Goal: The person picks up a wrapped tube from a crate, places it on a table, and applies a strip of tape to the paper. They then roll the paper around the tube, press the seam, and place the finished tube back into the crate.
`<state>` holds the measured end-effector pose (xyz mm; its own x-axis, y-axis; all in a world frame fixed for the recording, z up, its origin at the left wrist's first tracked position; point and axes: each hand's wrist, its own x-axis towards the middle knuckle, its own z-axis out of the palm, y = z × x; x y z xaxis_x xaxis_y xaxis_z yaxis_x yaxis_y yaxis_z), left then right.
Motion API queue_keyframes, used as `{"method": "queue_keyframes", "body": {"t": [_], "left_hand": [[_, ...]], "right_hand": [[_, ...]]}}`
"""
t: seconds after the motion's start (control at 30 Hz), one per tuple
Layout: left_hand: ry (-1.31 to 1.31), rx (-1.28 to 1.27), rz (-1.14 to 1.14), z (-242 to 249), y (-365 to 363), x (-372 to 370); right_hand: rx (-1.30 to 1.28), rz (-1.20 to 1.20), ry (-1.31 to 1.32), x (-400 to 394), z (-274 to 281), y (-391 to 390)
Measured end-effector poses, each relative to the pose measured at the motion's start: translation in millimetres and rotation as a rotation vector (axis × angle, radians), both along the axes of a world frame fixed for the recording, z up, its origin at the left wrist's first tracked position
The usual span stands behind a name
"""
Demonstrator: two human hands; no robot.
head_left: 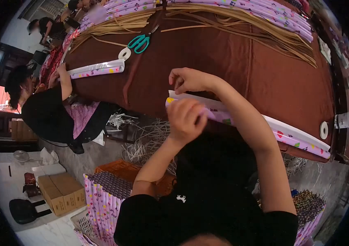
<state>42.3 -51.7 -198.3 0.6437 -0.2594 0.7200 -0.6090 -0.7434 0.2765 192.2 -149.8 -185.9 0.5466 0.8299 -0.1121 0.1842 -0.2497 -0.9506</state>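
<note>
A long roll of pink patterned sheet point(297, 140) with a white edge lies along the table's near side, under my right forearm. Around its left end is my left hand point(186, 119), fingers curled over the patterned surface and slightly blurred. Just above that end hovers my right hand point(189, 80), its fingers bent inward with thumb and fingertips close together; whatever they may hold is too small to make out. A white tape roll point(324, 130) rests near the right end of the sheet.
Teal-handled scissors point(139, 43) and another tape roll point(124, 53) lie on the brown tablecloth point(191, 53). Tan strips point(264, 30) spread across the back. A co-worker point(51, 110) handles a patterned roll point(96, 69) at left. Bundled tubes point(105, 201) and cartons point(62, 192) stand below.
</note>
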Motion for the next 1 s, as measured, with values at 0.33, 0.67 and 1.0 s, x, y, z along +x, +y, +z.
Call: {"method": "queue_keyframes", "body": {"t": [0.33, 0.67, 1.0], "left_hand": [[0.642, -0.602, 0.275, -15.8, 61.5, 42.4], [0.923, -0.965, 0.167, 1.4, 67.2, 49.3], [0.919, -1.065, 0.156, 0.4, 68.7, 47.0]], "right_hand": [[0.029, -0.063, -0.015, -6.0, -3.3, 1.9], [0.009, -0.111, -0.818, -17.8, -3.1, 2.2], [-0.139, -0.033, -0.88, -22.6, 3.0, 6.4]]}}
